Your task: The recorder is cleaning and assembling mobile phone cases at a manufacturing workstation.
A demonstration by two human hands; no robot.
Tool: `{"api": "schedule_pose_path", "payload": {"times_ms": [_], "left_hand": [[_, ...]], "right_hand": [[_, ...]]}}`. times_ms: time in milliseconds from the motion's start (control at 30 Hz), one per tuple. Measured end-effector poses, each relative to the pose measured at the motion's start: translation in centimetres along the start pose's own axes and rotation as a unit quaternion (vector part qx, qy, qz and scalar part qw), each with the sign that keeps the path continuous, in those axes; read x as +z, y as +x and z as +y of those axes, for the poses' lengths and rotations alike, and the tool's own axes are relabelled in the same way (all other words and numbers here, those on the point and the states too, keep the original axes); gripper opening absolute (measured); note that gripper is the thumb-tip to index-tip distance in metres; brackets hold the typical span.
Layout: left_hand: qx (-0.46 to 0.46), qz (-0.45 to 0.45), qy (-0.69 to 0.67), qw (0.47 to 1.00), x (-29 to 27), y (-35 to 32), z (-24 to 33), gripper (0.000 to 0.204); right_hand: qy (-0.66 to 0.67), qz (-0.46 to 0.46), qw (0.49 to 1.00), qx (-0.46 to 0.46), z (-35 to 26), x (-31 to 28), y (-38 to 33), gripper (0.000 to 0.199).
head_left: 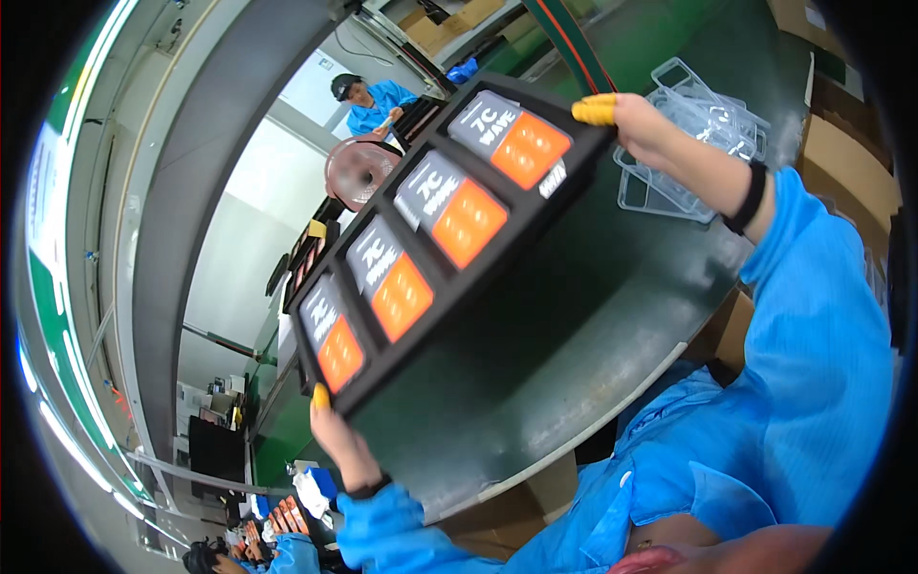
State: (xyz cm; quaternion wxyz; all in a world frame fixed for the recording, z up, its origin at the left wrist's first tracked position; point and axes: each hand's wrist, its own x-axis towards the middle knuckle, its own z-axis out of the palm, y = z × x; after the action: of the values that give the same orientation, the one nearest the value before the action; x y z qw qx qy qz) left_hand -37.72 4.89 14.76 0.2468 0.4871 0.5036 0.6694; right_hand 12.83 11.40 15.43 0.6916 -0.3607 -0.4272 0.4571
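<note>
The black four-pocket tray (pixel 521 220) is held tilted above the green workbench (pixel 612 335), the left hand (pixel 339 440) gripping its lower-left corner and the right hand (pixel 641 124) its upper-right end, probably to support both ends; fingers behind it cannot be told. Yellow finger coverings (pixel 595 110) perhaps protect surfaces or improve grip. Its grey-and-orange packs (pixel 469 225) bear bold white lettering, all facing alike. Clear plastic frames (pixel 703 134) lie right of the tray.

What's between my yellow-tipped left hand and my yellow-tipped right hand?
In the head view, a long black rectangular tray spans the stretch from your left hand to your right hand, with four grey-and-orange packs in its separate compartments.
</note>
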Motion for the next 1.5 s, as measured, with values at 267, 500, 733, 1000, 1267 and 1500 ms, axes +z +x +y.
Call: {"api": "schedule_pose_path", "payload": {"times_ms": [267,500,733,1000,1267,1500], "left_hand": [[-0.020,0.141,0.307,0.941,11.8,9.4,-8.6,0.035],[-0.007,0.247,0.487,0.838,13.5,7.0,-4.9,0.046],[0.014,0.273,0.345,0.898,9.0,5.1,-13.0,0.047],[-0.105,0.183,0.562,0.800,-0.4,5.1,-19.9,0.056],[0.070,0.092,0.515,0.849,-3.3,11.4,-24.7,0.053],[-0.115,-0.001,0.056,0.992,-8.4,16.1,-24.6,0.039]], "right_hand": [[-0.017,0.152,0.986,-0.064,8.0,-2.2,12.2,0.021],[-0.355,0.187,0.900,-0.170,7.0,-1.1,11.9,0.021],[-0.311,-0.025,0.900,-0.305,9.6,5.0,1.5,0.013],[-0.579,-0.344,0.705,-0.220,15.7,4.5,-7.0,0.047],[-0.655,-0.424,0.610,-0.141,15.3,5.8,-6.9,0.068],[-0.676,-0.441,0.582,-0.096,15.2,5.9,-6.5,0.071]]}}
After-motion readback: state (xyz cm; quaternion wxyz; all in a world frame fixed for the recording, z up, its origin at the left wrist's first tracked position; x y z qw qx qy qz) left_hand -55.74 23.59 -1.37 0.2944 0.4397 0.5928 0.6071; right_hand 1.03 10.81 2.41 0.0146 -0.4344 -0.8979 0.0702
